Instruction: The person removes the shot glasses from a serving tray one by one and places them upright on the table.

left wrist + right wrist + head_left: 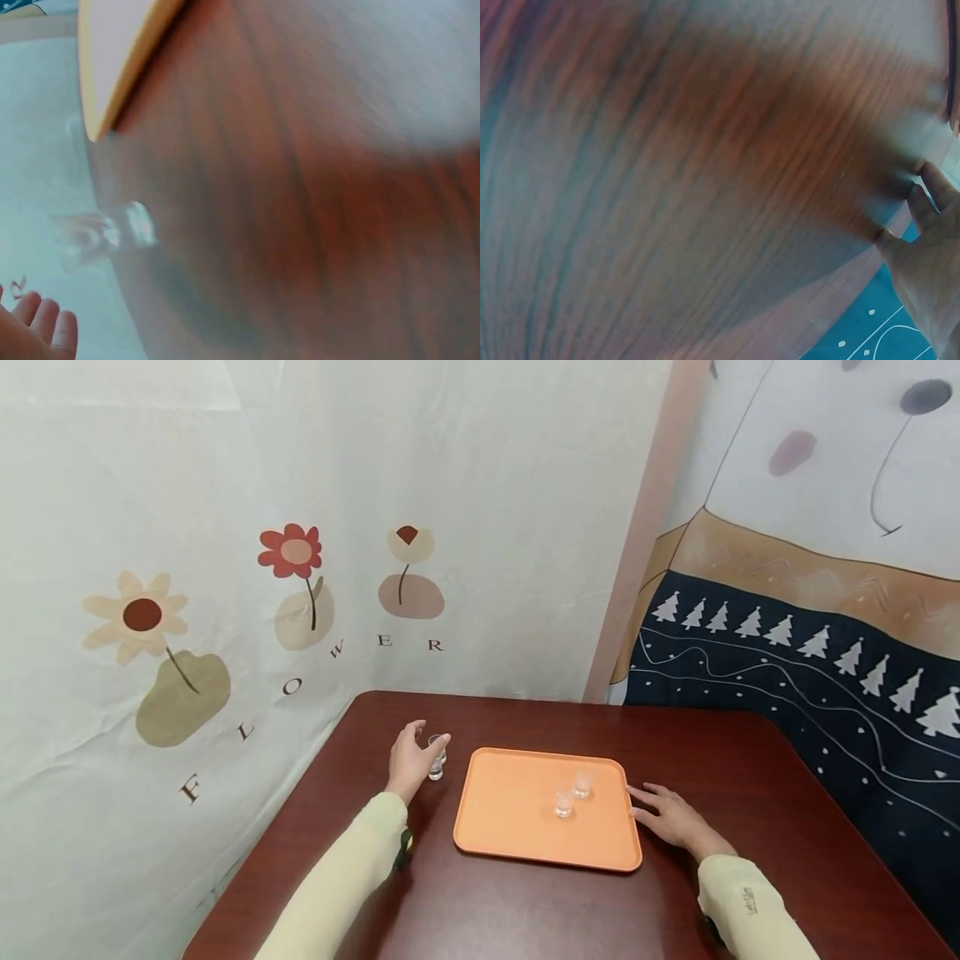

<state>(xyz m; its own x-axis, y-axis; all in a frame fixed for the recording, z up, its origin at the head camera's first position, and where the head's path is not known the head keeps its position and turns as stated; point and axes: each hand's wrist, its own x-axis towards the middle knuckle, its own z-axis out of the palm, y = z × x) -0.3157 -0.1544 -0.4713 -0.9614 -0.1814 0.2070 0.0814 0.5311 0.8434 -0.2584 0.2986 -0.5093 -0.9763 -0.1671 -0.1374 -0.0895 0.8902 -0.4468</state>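
Note:
Beside two small clear glasses, the nearer glass (pixel 436 770) and the farther glass (pixel 442 754), is my left hand (pixel 409 762), its fingers loosely bent and its thumb extended over them. In the left wrist view a gap shows between the fingers (pixel 45 319) and a blurred clear glass (pixel 112 234). An orange tray (pixel 506 827) lies on the table to the right of that hand. On it stand two more small glasses, one nearer (pixel 563 805) and one farther back (pixel 582 787). My right hand (pixel 673 818) is at the tray's right rim, fingers spread, fingertips right at the edge.
The dark red wooden table (pixel 517 914) reaches back to a pale wall hanging (pixel 495 527) with printed flowers. A dark blue hanging (pixel 787 693) with white trees borders the table's right side.

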